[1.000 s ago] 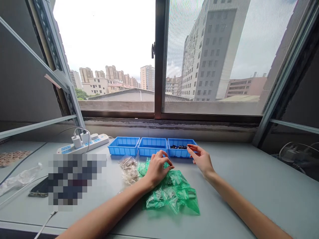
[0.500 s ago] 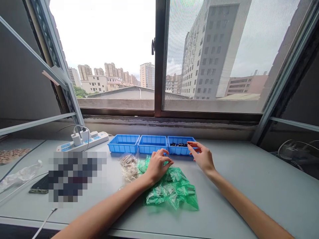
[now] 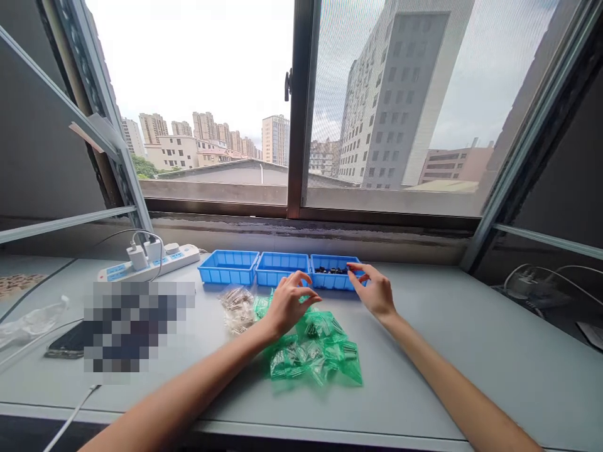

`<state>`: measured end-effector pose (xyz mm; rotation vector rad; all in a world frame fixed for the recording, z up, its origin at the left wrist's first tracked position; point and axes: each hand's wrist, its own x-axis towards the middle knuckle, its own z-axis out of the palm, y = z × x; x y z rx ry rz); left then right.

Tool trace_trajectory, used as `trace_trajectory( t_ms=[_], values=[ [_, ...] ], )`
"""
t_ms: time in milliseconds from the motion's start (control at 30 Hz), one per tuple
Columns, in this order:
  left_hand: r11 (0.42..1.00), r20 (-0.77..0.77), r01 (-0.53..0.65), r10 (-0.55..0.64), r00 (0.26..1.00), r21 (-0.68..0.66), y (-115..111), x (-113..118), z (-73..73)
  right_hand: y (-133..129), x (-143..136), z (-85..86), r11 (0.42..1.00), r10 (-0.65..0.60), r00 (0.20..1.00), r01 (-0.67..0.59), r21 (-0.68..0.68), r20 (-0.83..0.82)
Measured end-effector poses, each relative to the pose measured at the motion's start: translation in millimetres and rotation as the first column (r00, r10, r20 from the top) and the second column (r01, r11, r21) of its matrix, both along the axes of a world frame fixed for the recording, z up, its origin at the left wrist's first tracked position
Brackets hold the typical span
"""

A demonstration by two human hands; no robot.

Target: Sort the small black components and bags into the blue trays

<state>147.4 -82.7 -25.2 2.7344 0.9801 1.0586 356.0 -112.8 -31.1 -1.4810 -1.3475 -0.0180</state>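
My left hand point(image 3: 293, 304) hovers over the green plastic bags point(image 3: 320, 355); its fingers are loosely bent and apart, with nothing visible in them. The bags lie crumpled in a heap and hold small metal-looking pieces. My right hand point(image 3: 374, 290) reaches to the right blue bin point(image 3: 336, 282), its thumb and forefinger tips close together over the bin's right side. Whatever they pinch, if anything, is too small to make out. Small black parts point(image 3: 330, 270) lie in that bin. Left of the green bags is a clear bag point(image 3: 237, 307) of brownish pieces, partly hidden by my left hand.
Two more blue bins, a middle one point(image 3: 282, 276) and a left one point(image 3: 229, 276), stand in the same row below the window. A white power strip point(image 3: 181, 256) with plugs is at the back left. A phone point(image 3: 68, 340) and cables lie on the left.
The whole view has shifted slightly left and up. My left hand is somewhat higher above the green bags; my right hand stays at the right bin.
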Motion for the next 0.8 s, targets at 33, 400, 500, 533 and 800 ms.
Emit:
trace_trajectory(
  t_ms=[33,400,500,533,800],
  values=[
    [1.000,-0.007,0.006,-0.006,1.000,0.008,0,0,0.3,0,0,1.2,0.999,0.039,0.999,-0.040,-0.025,-0.022],
    [0.941,-0.197,0.339,-0.330,0.923,0.013,-19,-9,22.7,-24,-18,12.3,0.582,0.672,0.736,-0.593,-0.556,-0.083],
    [0.903,-0.186,0.429,-0.419,0.889,0.016,-34,-9,30.2,-32,-24,15.5,0.542,0.744,0.668,-0.622,-0.564,-0.022],
    [0.890,-0.190,0.455,-0.444,0.876,0.018,-39,-8,31.7,-33,-26,16.3,0.529,0.774,0.633,-0.643,-0.553,0.003],
    [0.888,-0.290,0.456,-0.424,0.858,0.051,-46,4,15.1,-24,-25,7.5,0.601,0.739,0.671,-0.613,-0.513,0.064]
  ],
)
